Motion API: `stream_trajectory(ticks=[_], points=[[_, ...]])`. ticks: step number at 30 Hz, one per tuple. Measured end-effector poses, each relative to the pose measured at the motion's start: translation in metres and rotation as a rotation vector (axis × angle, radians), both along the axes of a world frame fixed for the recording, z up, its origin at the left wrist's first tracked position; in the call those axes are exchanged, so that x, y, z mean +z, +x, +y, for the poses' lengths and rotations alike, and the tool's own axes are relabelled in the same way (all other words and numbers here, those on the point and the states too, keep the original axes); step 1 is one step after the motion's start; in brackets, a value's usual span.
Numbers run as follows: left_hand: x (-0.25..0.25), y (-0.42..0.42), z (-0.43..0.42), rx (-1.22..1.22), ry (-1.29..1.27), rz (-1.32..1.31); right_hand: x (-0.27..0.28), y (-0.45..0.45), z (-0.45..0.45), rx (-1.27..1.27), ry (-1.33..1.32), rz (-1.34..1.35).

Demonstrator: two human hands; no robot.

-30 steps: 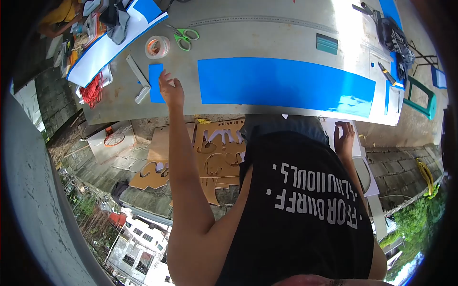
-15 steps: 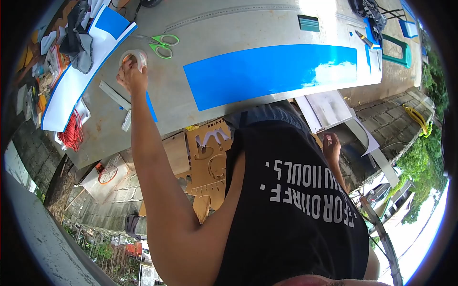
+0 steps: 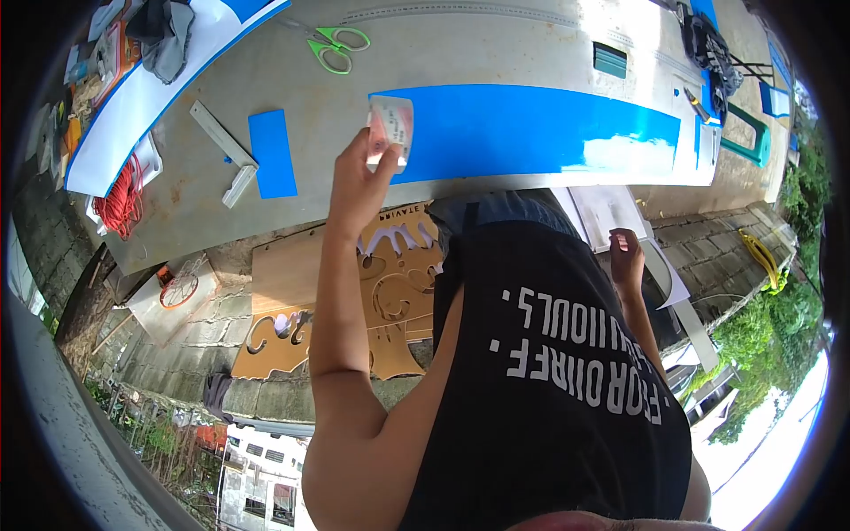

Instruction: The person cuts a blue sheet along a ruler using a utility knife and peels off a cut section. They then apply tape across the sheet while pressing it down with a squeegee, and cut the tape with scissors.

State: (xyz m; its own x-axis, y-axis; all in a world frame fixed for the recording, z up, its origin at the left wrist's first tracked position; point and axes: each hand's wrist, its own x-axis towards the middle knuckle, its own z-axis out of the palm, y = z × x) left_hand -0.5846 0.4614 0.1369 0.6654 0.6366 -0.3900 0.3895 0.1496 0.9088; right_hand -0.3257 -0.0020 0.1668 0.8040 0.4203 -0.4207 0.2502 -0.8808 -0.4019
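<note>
My left hand [image 3: 365, 181] is closed on a roll of clear tape [image 3: 390, 133], its side turned toward me. The roll is over the left end of a long blue sheet [image 3: 531, 128] lying on the grey table. A small blue piece [image 3: 273, 155] lies to the left of the hand, beside a white angled strip [image 3: 221, 133]. Green-handled scissors [image 3: 336, 49] rest farther back. My right hand [image 3: 627, 255] hangs to the right of my body, fingers curled in, with nothing visible in it.
A long curved white and blue sheet [image 3: 150, 106] lies at the left, near a bundle of red cord [image 3: 119, 203]. A metal ruler [image 3: 460, 12] lies along the back. A cutter [image 3: 698, 106] is at the right end. Cut-out brown boards [image 3: 385, 292] stand below the table edge.
My left hand has lifted the tape roll and carried it right, from beside the scissors to over the blue sheet. The small blue piece now shows fully. My right hand has moved slightly up.
</note>
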Motion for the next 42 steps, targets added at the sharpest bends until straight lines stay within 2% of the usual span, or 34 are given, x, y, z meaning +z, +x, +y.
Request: stream_trajectory(ticks=[3, 4, 5, 8, 11, 16, 22, 27, 29, 30, 32, 33, 34, 36, 38, 40, 42], points=[[0.010, 0.022, -0.070, -0.231, -0.067, 0.009, 0.015, 0.001, 0.037, 0.081, 0.025, -0.004], [0.010, 0.028, -0.086, -0.308, -0.160, 0.000, 0.019, 0.001, 0.051, 0.093, 0.020, 0.000], [0.008, 0.033, -0.107, -0.258, -0.092, -0.047, 0.025, 0.000, 0.064, 0.166, 0.043, -0.026], [0.006, 0.047, -0.134, -0.243, -0.129, -0.109, 0.040, -0.008, 0.104, 0.277, 0.078, -0.070], [0.007, 0.060, -0.135, -0.290, -0.094, -0.197, 0.047, -0.017, 0.130, 0.431, 0.123, -0.078], [0.025, 0.067, -0.120, -0.332, -0.089, -0.302, 0.056, -0.036, 0.173, 0.447, 0.114, -0.069], [0.044, 0.073, -0.115, -0.480, -0.158, -0.322, 0.049, -0.050, 0.181, 0.387, 0.278, -0.043], [0.053, 0.091, -0.115, -0.670, -0.155, -0.263, 0.048, -0.049, 0.174, 0.235, 0.319, -0.057], [0.058, 0.097, -0.115, -0.695, -0.336, -0.270, 0.045, -0.050, 0.170, 0.140, 0.374, -0.019], [0.061, 0.102, -0.115, -0.736, -0.334, -0.272, 0.042, -0.050, 0.166, 0.093, 0.401, 0.002], [0.070, 0.115, -0.115, -0.796, -0.257, -0.323, 0.035, -0.049, 0.158, -0.037, 0.498, 0.192], [0.075, 0.123, -0.114, -0.848, -0.321, -0.295, 0.036, -0.046, 0.154, -0.104, 0.541, 0.303], [0.076, 0.129, -0.117, -0.873, -0.313, -0.296, 0.030, -0.043, 0.147, -0.122, 0.553, 0.290], [0.076, 0.139, -0.124, -0.864, -0.247, -0.348, 0.018, -0.039, 0.136, -0.152, 0.694, 0.494], [0.083, 0.149, -0.133, -0.852, -0.288, -0.334, 0.021, -0.032, 0.128, -0.177, 0.648, 0.521], [0.090, 0.163, -0.140, -0.829, -0.326, -0.314, 0.023, -0.027, 0.124, -0.463, 0.738, 0.854], [0.095, 0.176, -0.146, -0.845, -0.267, -0.311, 0.021, -0.024, 0.120, -0.536, 0.830, 0.941]])
